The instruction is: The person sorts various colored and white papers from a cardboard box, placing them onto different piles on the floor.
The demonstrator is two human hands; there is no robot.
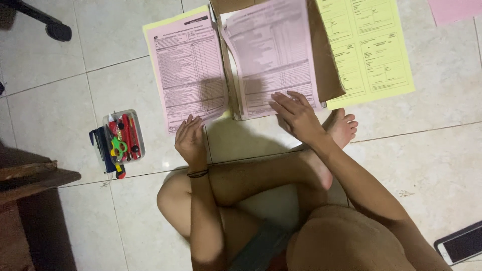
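I sit cross-legged on a tiled floor. My left hand (190, 138) rests with fingers apart at the bottom edge of a pink printed form (188, 65) lying on a yellow sheet. My right hand (296, 114) lies flat, fingers spread, on the lower edge of a second stack of pink forms (271, 55) that sits on brown cardboard (326, 65). Neither hand grips anything. A dark band circles my left wrist. My bare foot (344, 128) shows just right of my right hand.
A clear plastic box (124, 135) with scissors, pens and red tools stands left of my knee. Yellow forms (369, 47) lie at the upper right, a pink sheet (454, 9) in the corner. A phone (461, 243) lies lower right. Wooden furniture (30, 175) stands left.
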